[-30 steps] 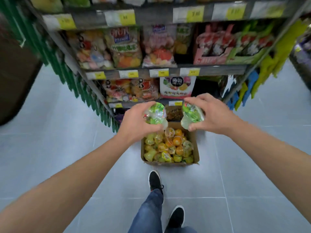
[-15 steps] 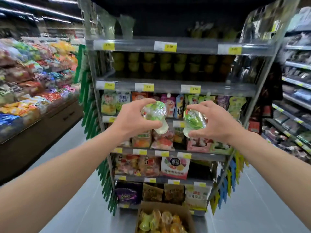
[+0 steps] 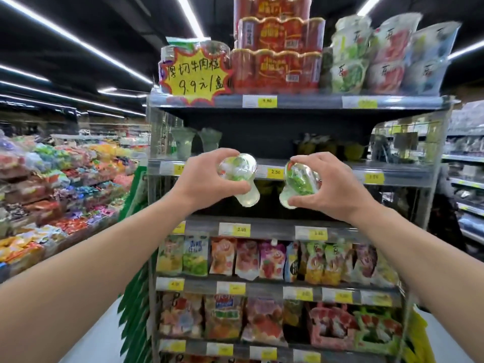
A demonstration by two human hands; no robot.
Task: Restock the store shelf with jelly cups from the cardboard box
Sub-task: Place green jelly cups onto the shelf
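My left hand (image 3: pixel 207 179) grips a clear jelly cup with a green lid (image 3: pixel 241 176), tilted so its narrow base points down and right. My right hand (image 3: pixel 330 187) grips a second green jelly cup (image 3: pixel 298 182), base pointing down and left. Both cups hang in front of the edge of the second shelf from the top (image 3: pixel 340 171), near the 2.50 price tag. On that dark shelf two pale green jelly cups (image 3: pixel 196 142) stand upright at the far left, and yellowish cups (image 3: pixel 327 148) sit further right. The cardboard box is out of view.
The top shelf (image 3: pixel 288 100) carries red packs, clear tubs and a yellow star price sign (image 3: pixel 196 74). Lower shelves hold rows of fruit jelly pouches (image 3: pixel 262 258). Bulk candy bins (image 3: pixel 52 184) run along the left aisle. More shelving (image 3: pixel 468 184) stands at the right.
The view has swung up from the box on the floor to the upper shelves. Both hands have risen with their jelly cups to the level of the second shelf.
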